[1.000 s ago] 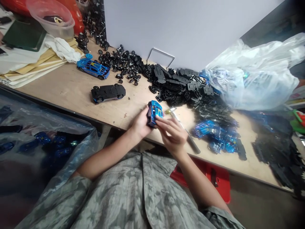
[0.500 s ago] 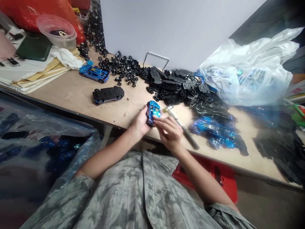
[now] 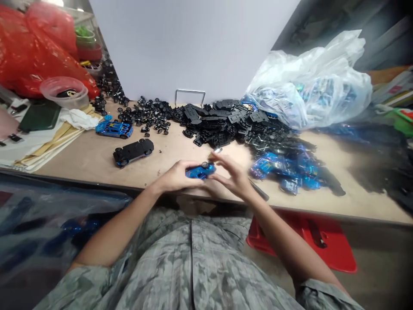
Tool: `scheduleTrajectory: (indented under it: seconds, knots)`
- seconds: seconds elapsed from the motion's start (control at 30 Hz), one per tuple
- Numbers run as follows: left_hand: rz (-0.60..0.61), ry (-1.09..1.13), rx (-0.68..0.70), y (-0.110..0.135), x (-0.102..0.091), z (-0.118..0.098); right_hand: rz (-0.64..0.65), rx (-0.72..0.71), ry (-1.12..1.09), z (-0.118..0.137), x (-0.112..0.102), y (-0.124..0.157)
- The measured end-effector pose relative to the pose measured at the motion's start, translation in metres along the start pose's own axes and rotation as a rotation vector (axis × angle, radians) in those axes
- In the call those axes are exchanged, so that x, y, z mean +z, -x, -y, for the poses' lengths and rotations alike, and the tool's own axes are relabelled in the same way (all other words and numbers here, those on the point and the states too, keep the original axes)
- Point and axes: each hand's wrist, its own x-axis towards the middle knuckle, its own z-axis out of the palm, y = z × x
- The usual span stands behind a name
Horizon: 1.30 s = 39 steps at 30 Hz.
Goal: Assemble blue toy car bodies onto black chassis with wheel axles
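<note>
Turned level: blue toy car (image 3: 200, 171) | left grip (image 3: 174, 176) closed around it | right grip (image 3: 230, 176) half open just beside it

1. We see bright, even light on the desk (image 3: 77, 159) and wall (image 3: 190, 43), with soft shadows.
2. We get glare on the plastic bag (image 3: 309, 86).
3. We find the hands (image 3: 176, 176) fairly sharp, the right edge smeared, corners dark.

A pale grey wall (image 3: 193, 47) rises at 12 o'clock behind a plywood counter (image 3: 80, 157). At 4 o'clock, a red plastic stool (image 3: 332, 243) stands on the grey floor (image 3: 383, 275), under soft, even light.
</note>
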Motion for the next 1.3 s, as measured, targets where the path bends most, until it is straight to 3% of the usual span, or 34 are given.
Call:
scheduleTrajectory:
  seconds: [0.07,0.13,0.3,0.53,0.83,1.03,1.3]
  knots:
    - [0.010,-0.211,0.059,0.001,-0.003,-0.001,0.087,0.020,-0.024,-0.009,0.001,0.002]
    - [0.010,-0.288,0.056,0.003,-0.002,0.001,0.099,0.035,-0.018,-0.012,0.003,0.008]
    - [-0.041,-0.193,-0.011,0.011,0.007,0.001,0.140,0.046,-0.075,-0.004,0.001,0.019]
    - [-0.111,-0.163,-0.069,0.012,0.020,-0.006,0.157,-0.057,-0.170,-0.003,0.003,0.018]
    - [-0.126,-0.143,-0.123,0.012,0.021,-0.006,0.136,-0.033,-0.221,-0.004,0.009,0.019]
    - [-0.098,-0.006,-0.173,0.020,0.016,-0.005,0.147,0.029,-0.242,-0.002,0.005,0.020]
    - [-0.174,-0.004,-0.169,0.028,0.023,0.005,0.170,0.000,-0.299,0.000,0.010,0.018]
